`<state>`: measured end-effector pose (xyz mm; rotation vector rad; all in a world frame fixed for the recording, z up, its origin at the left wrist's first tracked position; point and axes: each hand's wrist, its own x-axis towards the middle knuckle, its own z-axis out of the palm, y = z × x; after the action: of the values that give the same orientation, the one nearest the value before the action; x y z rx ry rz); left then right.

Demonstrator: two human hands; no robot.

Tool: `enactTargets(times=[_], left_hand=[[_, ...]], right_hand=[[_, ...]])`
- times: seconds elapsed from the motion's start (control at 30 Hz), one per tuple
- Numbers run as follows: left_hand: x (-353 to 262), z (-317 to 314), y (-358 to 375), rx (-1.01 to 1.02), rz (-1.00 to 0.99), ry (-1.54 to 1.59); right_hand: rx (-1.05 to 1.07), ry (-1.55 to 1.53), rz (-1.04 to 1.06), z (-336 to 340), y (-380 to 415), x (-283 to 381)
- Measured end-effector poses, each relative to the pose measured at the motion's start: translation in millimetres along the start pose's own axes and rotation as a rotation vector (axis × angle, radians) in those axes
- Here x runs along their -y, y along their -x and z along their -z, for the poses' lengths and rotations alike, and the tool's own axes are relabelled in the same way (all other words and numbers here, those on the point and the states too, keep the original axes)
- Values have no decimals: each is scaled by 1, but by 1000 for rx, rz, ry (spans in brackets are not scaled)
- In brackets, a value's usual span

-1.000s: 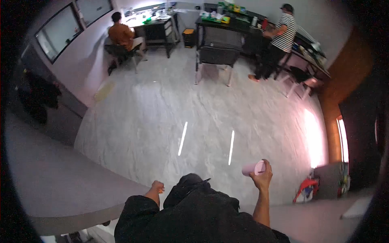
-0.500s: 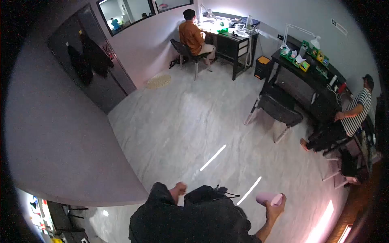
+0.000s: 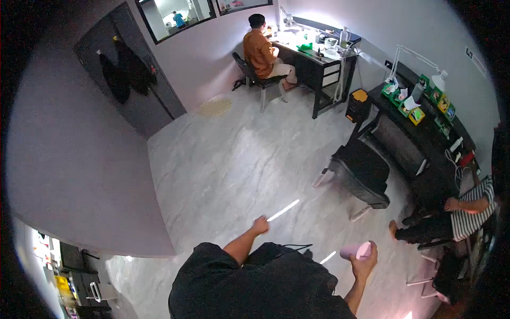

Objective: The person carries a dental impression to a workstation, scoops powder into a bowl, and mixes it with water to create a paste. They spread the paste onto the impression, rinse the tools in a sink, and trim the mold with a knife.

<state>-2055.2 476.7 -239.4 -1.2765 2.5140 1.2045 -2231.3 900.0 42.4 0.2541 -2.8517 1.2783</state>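
While the right hand (image 3: pixel 365 266) grips one pink cup (image 3: pixel 348 251), the left hand (image 3: pixel 260 226) curls closed.

1. At the upper centre of the frame I see a seated person (image 3: pixel 260 53) in an orange-brown shirt at a brightly lit desk (image 3: pixel 330 75).
2. Upper left, I can make out dark garments (image 3: pixel 139 69) hanging on a grey door (image 3: pixel 95 56); a window (image 3: pixel 186 20) sits to their right.
3. A round woven mat (image 3: pixel 215 107) lies on the floor near the wall.
4. Right of centre, my view shows a black chair (image 3: pixel 364 173) and, above it, a black bin (image 3: pixel 357 109) with an orange top.
5. Far right, I see a person (image 3: pixel 473 212) in a striped shirt beside a dark workbench (image 3: pixel 436 142).
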Motion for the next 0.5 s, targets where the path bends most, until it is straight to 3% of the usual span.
enactTargets(times=[0.03,0.1,0.13,0.2,0.23,0.3,0.43,0.5], left_hand=[[44,-21,4,81,-264,-507],[94,-36,39,203,-396,-716],[108,-36,53,295,-274,-595],[111,-29,75,428,244,-42],[102,-23,78,398,495,209],[94,-14,69,353,704,415],[59,-12,19,270,769,643],[32,-21,-22,227,658,807]], right_hand=[[12,-49,54,0,-25,0],[46,-117,76,0,-73,-5],[52,-78,88,0,-97,-2],[2,77,156,5,-140,8],[25,80,141,14,-161,18],[-50,31,145,17,-203,8],[-235,235,102,45,-284,-9],[-257,243,13,66,-319,-16]])
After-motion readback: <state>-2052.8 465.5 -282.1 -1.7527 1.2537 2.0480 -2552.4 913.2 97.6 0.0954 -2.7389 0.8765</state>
